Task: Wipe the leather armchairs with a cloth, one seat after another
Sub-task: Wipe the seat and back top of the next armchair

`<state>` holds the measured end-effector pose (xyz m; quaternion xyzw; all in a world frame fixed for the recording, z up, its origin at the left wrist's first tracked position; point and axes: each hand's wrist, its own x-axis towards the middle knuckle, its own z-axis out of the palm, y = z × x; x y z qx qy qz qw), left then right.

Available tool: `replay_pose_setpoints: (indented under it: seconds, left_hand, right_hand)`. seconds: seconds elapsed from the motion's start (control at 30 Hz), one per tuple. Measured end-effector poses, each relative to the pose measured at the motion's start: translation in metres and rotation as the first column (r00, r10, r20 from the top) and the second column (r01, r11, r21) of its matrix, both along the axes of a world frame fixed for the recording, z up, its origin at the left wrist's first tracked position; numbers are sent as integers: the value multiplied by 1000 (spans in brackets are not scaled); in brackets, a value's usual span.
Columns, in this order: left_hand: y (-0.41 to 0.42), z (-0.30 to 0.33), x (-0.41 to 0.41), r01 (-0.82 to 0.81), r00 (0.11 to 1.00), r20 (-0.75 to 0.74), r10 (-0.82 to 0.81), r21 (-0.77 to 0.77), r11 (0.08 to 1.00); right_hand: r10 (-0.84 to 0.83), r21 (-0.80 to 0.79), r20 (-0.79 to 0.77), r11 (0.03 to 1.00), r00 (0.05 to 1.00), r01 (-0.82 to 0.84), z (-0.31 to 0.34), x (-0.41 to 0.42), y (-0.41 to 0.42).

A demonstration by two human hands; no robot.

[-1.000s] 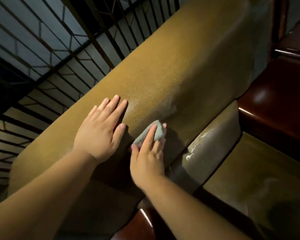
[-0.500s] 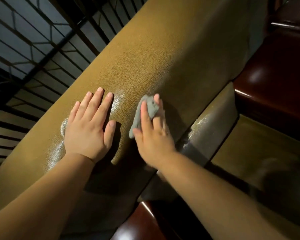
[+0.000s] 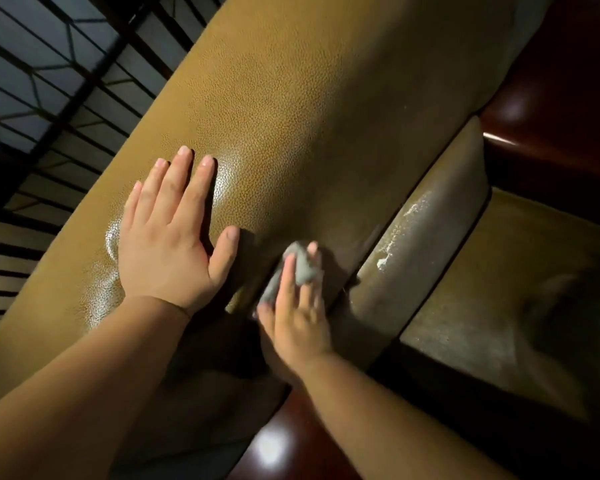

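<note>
Two hands work the tan leather armchair back (image 3: pixel 309 116): the left hand (image 3: pixel 168 244) lies flat, fingers straight, holding nothing; just right of it, the right hand (image 3: pixel 297 306) holds a bunched grey cloth (image 3: pixel 297 268) against the leather. Even pressure and overlapping strokes toward the whitish residue (image 3: pixel 395 233) at the cushion edge, right of the cloth, would likely serve best.

- Place: an indoor sitting area, a lounge or a home living room; which of the two cannot be told.
- Armchair backrest (image 3: pixel 291 133): padded, in tan pebbled leather with a sheen.
- Seat cushion (image 3: pixel 499 289): same tan leather, dull and scuffed.
- Wooden armrests (image 3: pixel 551 109): dark red-brown, polished, catching lamp glare.
- Metal railing (image 3: pixel 49 81): black bars in a geometric pattern, behind the chair.
- Light: dim and warm, as from indoor lamps.
</note>
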<state>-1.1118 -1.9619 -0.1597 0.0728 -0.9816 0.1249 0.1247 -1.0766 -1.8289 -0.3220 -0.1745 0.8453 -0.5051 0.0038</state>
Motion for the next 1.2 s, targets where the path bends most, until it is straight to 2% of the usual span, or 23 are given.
replay_pose_setpoints:
  seconds: [0.1,0.2,0.3,0.4,0.5,0.63,0.7,0.8,0.87,0.97,1.07,1.17,1.2]
  left_hand:
    - [1,-1,1,-9,1000,1,9,-19,1000]
    - [1,-1,1,-13,1000,4,13,-38,999]
    - [0,-2,1,-15,1000,-2,15,-48,999]
    - [1,-4,3,-15,1000,-12,14,-50,999]
    - [3,-5,3,-30,999,-24,29,-53,998]
    - [3,-6,4,-35,999,-30,33,-52,998]
    - [2,-7,4,-29,999,-36,27,-57,998]
    - [4,-7,5,-36,998,-52,33,-52,998]
    - [5,-8,4,-42,998,-54,39,-57,997]
    - [6,-8,6,-48,998,-50,45,-67,997]
    - [6,-8,7,-42,997,-68,38,-68,997]
    - [5,-9,6,-39,997,-67,33,-82,996]
    - [6,-9,6,-42,997,-66,36,-84,996]
  right_hand:
    - [-265,-7,247,961,932,275,8,-106,7]
    - [-315,-4,340,942,886,337,2,-127,11]
    - [-243,45,318,969,916,241,-10,-39,4]
    - [-110,235,215,970,970,58,-42,24,14]
    - [-32,319,80,948,996,5,-61,-22,32]
    - [-221,427,162,894,962,134,-70,-132,75]
    - [-253,450,147,878,956,163,-77,-143,79]
    - [-191,408,158,906,969,112,-84,-68,61]
    - [-55,420,85,907,995,14,-97,1,56]
    - [90,520,55,848,994,-106,-107,39,59]
    - [5,518,-37,855,999,14,-109,-16,69]
    - [-214,465,141,876,967,126,-96,-81,79]
    - [-248,444,146,882,958,161,-96,-82,76]
